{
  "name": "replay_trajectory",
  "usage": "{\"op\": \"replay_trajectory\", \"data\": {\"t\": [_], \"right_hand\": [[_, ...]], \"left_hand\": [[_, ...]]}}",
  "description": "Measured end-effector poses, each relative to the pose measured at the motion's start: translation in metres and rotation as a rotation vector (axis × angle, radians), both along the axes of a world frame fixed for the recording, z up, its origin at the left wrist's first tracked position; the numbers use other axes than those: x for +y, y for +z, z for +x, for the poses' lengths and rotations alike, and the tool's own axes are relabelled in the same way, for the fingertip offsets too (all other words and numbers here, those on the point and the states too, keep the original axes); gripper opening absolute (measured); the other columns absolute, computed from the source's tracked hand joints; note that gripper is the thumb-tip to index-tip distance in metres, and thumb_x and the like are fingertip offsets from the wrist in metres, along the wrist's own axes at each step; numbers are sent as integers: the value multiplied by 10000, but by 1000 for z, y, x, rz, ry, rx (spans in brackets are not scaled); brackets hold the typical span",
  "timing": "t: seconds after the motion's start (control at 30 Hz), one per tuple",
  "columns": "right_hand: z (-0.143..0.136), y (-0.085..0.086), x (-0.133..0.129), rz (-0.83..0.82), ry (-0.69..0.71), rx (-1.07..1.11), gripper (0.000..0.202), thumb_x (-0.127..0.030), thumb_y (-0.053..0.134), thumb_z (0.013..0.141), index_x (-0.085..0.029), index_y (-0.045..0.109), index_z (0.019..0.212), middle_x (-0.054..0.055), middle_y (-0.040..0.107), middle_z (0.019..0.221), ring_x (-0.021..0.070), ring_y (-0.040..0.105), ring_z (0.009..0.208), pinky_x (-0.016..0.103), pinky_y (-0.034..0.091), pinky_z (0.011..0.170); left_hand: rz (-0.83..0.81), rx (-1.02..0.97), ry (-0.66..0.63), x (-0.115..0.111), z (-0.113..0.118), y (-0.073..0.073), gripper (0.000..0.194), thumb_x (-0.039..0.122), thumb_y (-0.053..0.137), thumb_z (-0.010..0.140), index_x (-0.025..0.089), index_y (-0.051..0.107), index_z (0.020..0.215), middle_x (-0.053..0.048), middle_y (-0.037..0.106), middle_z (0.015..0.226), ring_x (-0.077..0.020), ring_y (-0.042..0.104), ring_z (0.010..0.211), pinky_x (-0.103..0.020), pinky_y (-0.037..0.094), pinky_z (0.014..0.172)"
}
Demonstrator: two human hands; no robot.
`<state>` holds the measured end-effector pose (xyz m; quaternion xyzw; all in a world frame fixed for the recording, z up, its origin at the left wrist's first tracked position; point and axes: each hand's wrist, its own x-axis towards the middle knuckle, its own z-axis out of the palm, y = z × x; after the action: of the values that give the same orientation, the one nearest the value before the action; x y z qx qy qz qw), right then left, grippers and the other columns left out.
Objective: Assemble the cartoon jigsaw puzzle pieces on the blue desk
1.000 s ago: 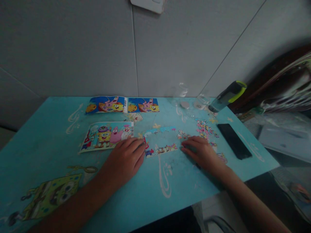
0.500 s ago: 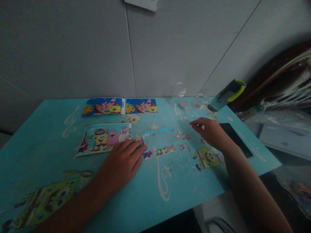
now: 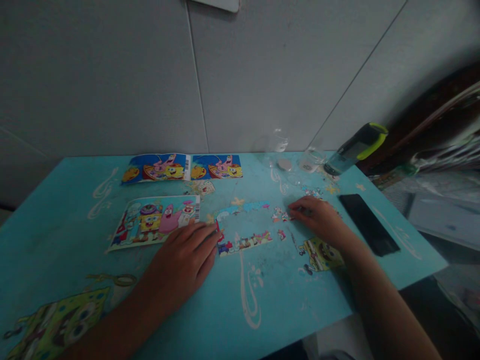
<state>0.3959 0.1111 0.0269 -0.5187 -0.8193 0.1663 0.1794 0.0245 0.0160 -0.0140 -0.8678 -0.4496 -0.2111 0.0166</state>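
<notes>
A partly assembled jigsaw puzzle [image 3: 245, 243] lies on the table, its top, left and bottom edges joined around a bare middle. Flat on the table, my left hand [image 3: 187, 255] has its fingers stretched out, the tips at the puzzle's left edge. They also overlap the corner of a printed cartoon picture sheet [image 3: 152, 221]. To the right of the puzzle, my right hand [image 3: 318, 220] pinches a small puzzle piece [image 3: 291, 216] at the tabletop; the fingers mostly hide it. Beside it are loose puzzle pieces [image 3: 277, 214], and another single piece [image 3: 281, 234] sits lower.
Two blue cartoon pictures [image 3: 159, 167] lie at the back left. Near the wall stand clear plastic containers [image 3: 310, 160], a round lid [image 3: 284, 164] and a tilted dark bottle [image 3: 354, 147]. A black phone-like slab [image 3: 369, 225] rests right of my forearm on the printed tablecloth [image 3: 210, 310].
My right hand has come down and slightly left, from above the table to the loose pieces. My left hand stays by the puzzle's left edge. The view has shifted slightly.
</notes>
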Motion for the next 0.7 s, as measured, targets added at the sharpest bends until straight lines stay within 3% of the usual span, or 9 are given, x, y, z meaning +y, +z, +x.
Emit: {"op": "replay_trajectory", "data": {"t": [0.27,0.7], "right_hand": [[-14,-7,-1,37,44,2,205,-360,599,975,-265,743,1087,68,727,1038,236,677,958,435,535,914],[-23,-14,-1,58,33,23,200,-329,619,965,-255,751,1095,82,697,1026,238,666,935,427,541,898]], "left_hand": [[-6,7,4,1,0,2,322,212,521,992,214,645,1289,-69,645,1346,-274,582,1231,-516,475,1076],[6,4,10,-1,1,3,327,224,520,997,214,649,1297,-76,645,1350,-278,588,1228,-524,483,1075]]}}
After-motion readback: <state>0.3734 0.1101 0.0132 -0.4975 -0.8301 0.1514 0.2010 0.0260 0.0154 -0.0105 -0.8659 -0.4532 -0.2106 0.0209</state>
